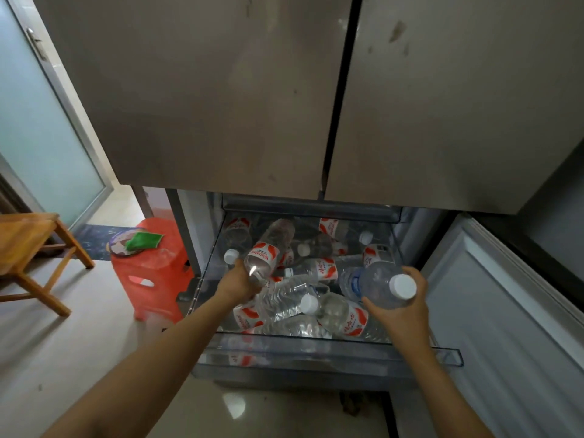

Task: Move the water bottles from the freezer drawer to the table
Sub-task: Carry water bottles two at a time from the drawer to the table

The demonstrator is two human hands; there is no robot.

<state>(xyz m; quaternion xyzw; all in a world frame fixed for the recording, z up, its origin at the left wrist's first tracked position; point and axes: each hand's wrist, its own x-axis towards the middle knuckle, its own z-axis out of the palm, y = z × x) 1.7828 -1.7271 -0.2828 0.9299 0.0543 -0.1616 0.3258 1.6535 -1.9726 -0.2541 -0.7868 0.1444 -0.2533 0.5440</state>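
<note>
The freezer drawer (316,346) is pulled out below the fridge doors and holds several clear water bottles with red-and-white labels. My left hand (238,284) grips the lower end of one red-labelled bottle (268,251), which tilts up and away over the drawer's left side. My right hand (401,308) holds a blue-labelled bottle (376,284) with a white cap, lifted above the drawer's right side, cap pointing toward me. Other bottles (294,300) lie loose beneath both hands.
Two closed fridge doors (221,90) hang above the drawer. A freezer door (505,311) stands open at the right. A red plastic stool (151,267) carrying a plate and green cloth stands left of the drawer, with a wooden stool (28,248) further left. The floor is pale tile.
</note>
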